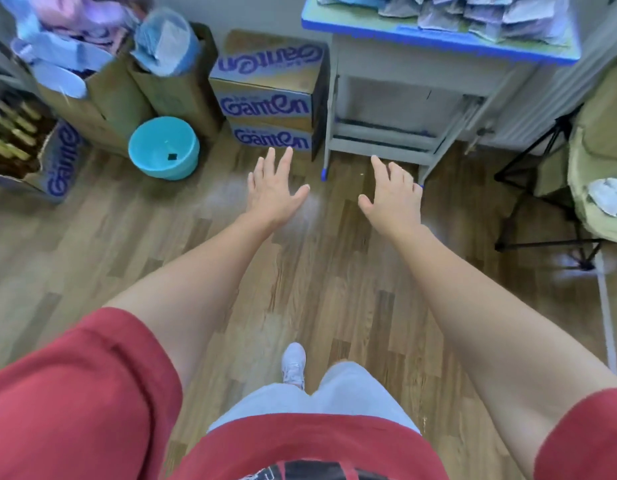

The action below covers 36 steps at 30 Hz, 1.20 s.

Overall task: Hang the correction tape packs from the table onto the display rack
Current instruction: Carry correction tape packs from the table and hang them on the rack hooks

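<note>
Several correction tape packs (501,12) in pale blue and purple wrappers lie in a heap on a small table (352,27) with a blue edge at the top right. My left hand (274,192) and my right hand (393,195) stretch out over the wooden floor, below and in front of the table. Both hands have spread, straight fingers and hold nothing. No display rack is clearly in view.
Stacked cardboard boxes (269,105) stand left of the table, with a teal bucket (163,148) and paper bags of packets (102,81) further left. A black tripod (542,188) and a green chair (598,150) stand at the right. My shoe (293,365) is on the floor.
</note>
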### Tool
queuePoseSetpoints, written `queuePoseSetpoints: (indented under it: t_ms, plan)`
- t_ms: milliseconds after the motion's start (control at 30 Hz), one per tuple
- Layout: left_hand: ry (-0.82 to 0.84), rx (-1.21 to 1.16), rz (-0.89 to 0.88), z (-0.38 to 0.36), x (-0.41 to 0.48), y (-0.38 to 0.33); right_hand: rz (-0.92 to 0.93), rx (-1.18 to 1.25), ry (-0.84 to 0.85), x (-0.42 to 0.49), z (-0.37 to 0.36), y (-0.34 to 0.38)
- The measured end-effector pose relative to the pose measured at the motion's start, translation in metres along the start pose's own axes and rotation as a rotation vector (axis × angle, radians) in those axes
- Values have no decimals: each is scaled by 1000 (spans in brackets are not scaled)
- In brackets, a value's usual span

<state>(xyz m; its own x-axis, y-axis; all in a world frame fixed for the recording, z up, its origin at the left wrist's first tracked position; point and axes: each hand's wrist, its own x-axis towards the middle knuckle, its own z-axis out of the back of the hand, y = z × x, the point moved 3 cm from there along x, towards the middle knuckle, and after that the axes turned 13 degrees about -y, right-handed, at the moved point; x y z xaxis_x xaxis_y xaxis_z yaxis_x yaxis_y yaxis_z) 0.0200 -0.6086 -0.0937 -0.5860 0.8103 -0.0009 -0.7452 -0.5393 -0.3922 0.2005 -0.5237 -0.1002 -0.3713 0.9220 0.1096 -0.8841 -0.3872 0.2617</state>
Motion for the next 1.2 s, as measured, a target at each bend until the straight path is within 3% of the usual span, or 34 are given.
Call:
queuePoseSetpoints:
  t_ms: [267, 700, 1200]
  plan:
    - [-51, -8, -101, -12, 144, -67, -3, -23, -66, 149, 13, -23]
    - [-101, -70, -97, -35, 358, -187, 38, -126, -48, 394, 46, -93]
    - [-70, -219, -140, -56, 562, -271, -150, -127, -107, 591, 38, -130]
